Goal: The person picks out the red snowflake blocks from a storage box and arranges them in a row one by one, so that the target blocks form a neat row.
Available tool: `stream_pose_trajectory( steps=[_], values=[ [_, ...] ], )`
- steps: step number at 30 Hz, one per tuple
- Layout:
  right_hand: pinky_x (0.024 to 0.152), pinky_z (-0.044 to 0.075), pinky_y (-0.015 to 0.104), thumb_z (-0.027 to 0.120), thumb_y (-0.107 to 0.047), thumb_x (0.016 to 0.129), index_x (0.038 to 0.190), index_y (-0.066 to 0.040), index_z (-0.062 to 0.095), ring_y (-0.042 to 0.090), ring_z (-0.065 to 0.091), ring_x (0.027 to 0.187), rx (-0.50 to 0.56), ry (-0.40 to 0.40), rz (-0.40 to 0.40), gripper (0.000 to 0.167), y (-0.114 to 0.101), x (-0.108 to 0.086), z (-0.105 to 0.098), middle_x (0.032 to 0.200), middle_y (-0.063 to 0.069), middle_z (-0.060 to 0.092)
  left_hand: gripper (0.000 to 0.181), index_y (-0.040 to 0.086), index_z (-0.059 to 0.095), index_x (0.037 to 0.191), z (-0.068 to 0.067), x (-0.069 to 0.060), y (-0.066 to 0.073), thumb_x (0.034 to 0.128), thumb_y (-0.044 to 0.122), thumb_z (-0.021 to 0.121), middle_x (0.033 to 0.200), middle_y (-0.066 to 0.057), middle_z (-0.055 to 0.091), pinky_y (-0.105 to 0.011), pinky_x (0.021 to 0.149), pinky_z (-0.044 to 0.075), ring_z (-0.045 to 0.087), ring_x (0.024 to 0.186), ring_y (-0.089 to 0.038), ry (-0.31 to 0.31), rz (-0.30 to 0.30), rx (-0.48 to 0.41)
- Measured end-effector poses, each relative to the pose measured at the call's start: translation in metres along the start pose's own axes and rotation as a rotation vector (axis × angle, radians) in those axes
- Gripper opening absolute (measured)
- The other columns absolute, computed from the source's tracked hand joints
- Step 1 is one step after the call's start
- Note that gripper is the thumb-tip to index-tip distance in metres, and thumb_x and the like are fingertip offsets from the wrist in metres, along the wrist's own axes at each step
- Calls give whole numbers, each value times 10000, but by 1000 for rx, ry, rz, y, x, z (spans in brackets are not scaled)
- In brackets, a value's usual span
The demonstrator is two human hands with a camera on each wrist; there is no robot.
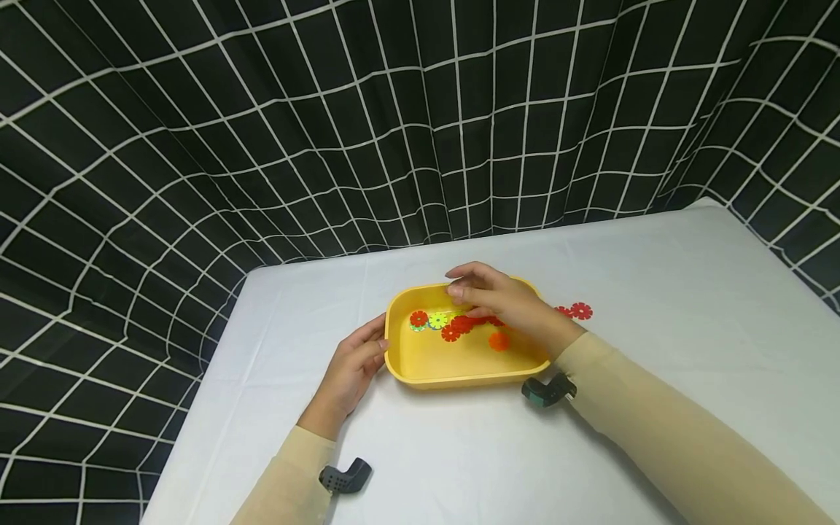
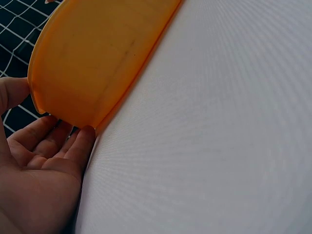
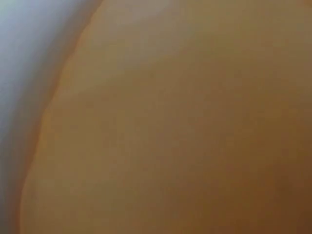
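A yellow plastic tray [image 1: 459, 380] with raised walls stands on the white cloth. At its left end my left hand [image 1: 351, 368] holds the wall; in the left wrist view the thumb [image 2: 14, 91] lies at the rim and the fingertips [image 2: 87, 134] touch the outside. My right hand [image 1: 502, 297] hovers over the tray's far right part, fingers loosely bent, with no held thing visible. Inside lie several notched plastic discs: a red disc [image 1: 418, 318], a yellow-green disc [image 1: 437, 321], an orange disc [image 1: 499, 341] and a red cluster [image 1: 462, 324] partly under the right hand.
Outside the tray, beyond the right wrist, red discs [image 1: 580, 310] lie on the white cloth [image 1: 689, 306]. A black curtain with a white grid [image 1: 407, 146] hangs behind the table. The right wrist view holds only a blurred yellow tray wall [image 3: 146, 146], very close.
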State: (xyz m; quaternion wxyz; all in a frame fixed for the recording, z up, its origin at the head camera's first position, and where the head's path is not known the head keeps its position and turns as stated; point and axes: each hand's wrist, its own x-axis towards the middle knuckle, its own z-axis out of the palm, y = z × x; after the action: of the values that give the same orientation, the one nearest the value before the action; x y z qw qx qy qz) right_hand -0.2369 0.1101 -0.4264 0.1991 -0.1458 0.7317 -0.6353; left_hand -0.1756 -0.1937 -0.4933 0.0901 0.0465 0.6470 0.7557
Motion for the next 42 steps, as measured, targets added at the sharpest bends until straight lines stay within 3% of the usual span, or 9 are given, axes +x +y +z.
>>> stream_pose_trajectory(
  steps=[8,16,22,27,34,42],
  values=[
    [1107,503,543,766,-339,1023,1505,-69,587,358,600,1299,-25,-30,65,580,8,3,-3,1445,140,640,564,-15,510,1591,2,-2,0,1037,48,594,1630,-129,503,-367,1156,468,489,1487,-268,17,-12,-13],
    [1045,554,466,821,-153,973,1444,-84,656,310,636,1189,-99,-70,105,504,17,9,0,1400,122,669,566,-27,505,1592,-1,-4,0,1037,36,590,1635,-141,494,-348,1145,476,474,1499,-282,19,-4,-33],
    [1048,562,400,796,-17,975,1420,-51,665,332,618,1221,-212,-92,66,465,20,12,2,1393,129,679,536,-6,527,1582,-2,-4,0,1050,23,581,1617,-109,521,-358,1152,470,500,1480,-253,23,-12,-33],
    [1068,550,418,783,14,975,1403,-58,675,332,610,1238,-252,-75,51,447,20,12,5,1379,118,682,534,-7,523,1585,-1,-4,1,1055,22,573,1620,-110,516,-357,1162,458,502,1478,-248,16,-11,-32],
    [1111,508,472,758,85,955,1312,24,679,343,616,1216,-377,-67,-39,371,23,11,11,1281,139,701,543,-10,524,1582,1,-3,2,1043,24,583,1615,-117,519,-357,1154,466,505,1475,-252,24,-12,-28],
    [1074,529,447,785,104,930,1211,-7,701,304,622,1135,-539,-26,-44,314,23,12,18,1156,85,690,543,-5,523,1585,3,-2,3,1047,36,584,1617,-106,519,-358,1149,473,510,1471,-252,20,-7,-14]
  ],
)
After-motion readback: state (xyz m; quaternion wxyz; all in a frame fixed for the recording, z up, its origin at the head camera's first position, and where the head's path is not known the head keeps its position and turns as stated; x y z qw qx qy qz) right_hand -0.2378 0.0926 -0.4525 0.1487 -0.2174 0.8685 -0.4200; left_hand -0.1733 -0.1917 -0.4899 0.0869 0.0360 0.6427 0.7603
